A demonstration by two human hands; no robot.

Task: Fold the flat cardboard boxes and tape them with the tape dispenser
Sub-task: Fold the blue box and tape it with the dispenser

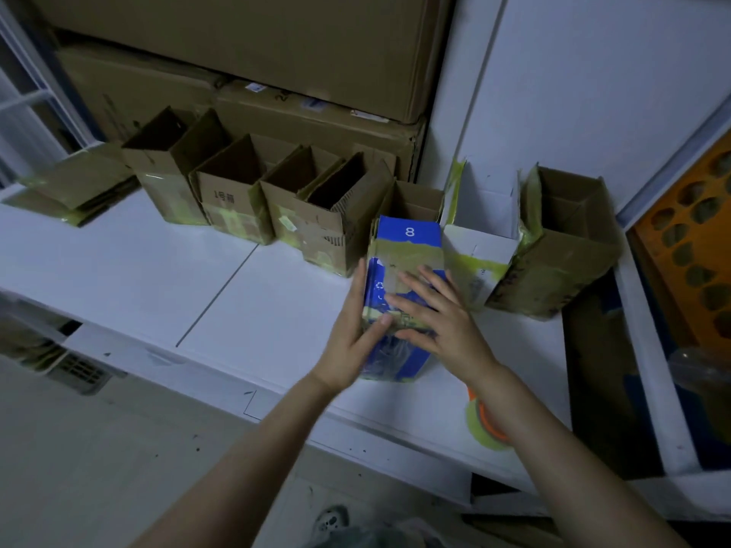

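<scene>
Seven folded boxes stand open-topped in a row along the back of the white bench (130,270): four brown corrugated cardboard boxes (231,201) on the left, one blue cardboard box (409,235) printed with a white "8", one white cardboard box (480,247), and one more brown cardboard box (561,255) at the far right. Most carry glossy yellowish-green tape bands around their lower parts. At the far left a small stack of flat taped cardboard pieces (75,187) lies on the bench.

The blue box is the nearest of the row, pulled a little forward, with a wrinkled band of tape across its front face. The left hand (352,334) lies with straight fingers along the box's left side, its thumb resting on the front. The right hand (435,314) is spread flat, fingers apart, pressing on the taped front face.

One orange tape dispenser with a yellowish-green roll (484,423) lies on the bench near its front edge, just below the right forearm and partly hidden by it.

Large brown cartons (237,53) are stacked behind the row, and an orange panel with rounded holes (690,239) stands at the right.
</scene>
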